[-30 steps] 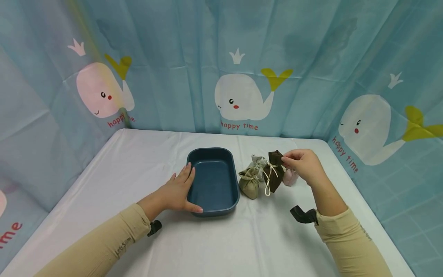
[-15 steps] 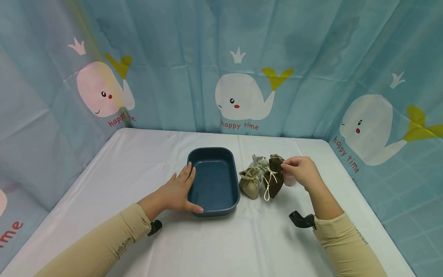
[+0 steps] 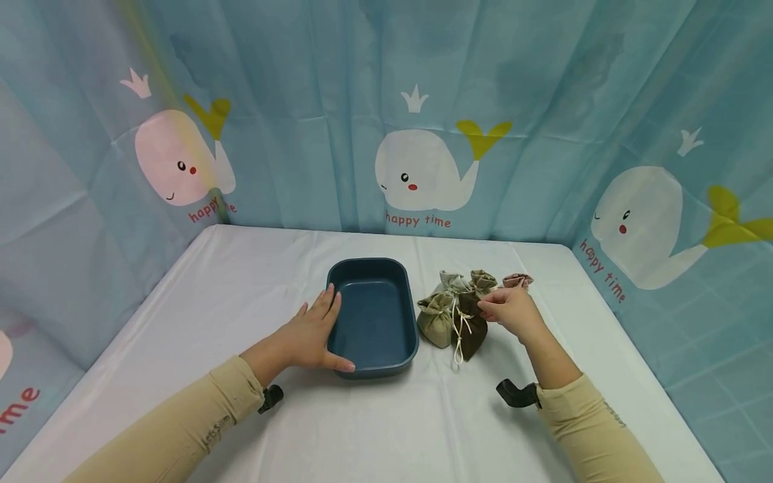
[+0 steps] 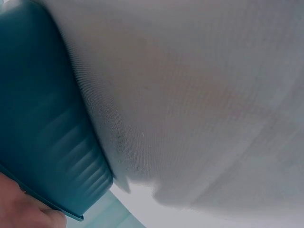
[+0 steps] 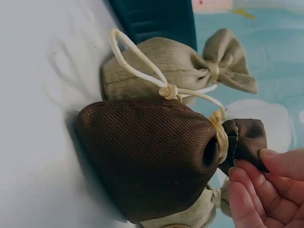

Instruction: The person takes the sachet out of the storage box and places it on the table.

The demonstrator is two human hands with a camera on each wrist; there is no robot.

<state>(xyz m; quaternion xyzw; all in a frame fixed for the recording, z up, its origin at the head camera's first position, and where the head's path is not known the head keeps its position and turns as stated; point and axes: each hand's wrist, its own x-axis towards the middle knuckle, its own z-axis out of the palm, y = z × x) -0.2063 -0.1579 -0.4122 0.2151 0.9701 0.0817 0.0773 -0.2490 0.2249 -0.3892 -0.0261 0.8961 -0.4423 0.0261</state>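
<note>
Pinching the gathered neck of a dark brown pouch [image 3: 468, 326], the right hand [image 3: 506, 311] holds it on the white table [image 3: 241, 295] among other pouches; the left hand [image 3: 309, 335] rests flat-fingered against a blue tray [image 3: 374, 365], gripping nothing.

White-covered counter [image 3: 386, 429]: a dark blue tray [image 3: 373, 362] mid-counter, small drawstring pouches [image 3: 436, 320] clustered just right of it.
</note>
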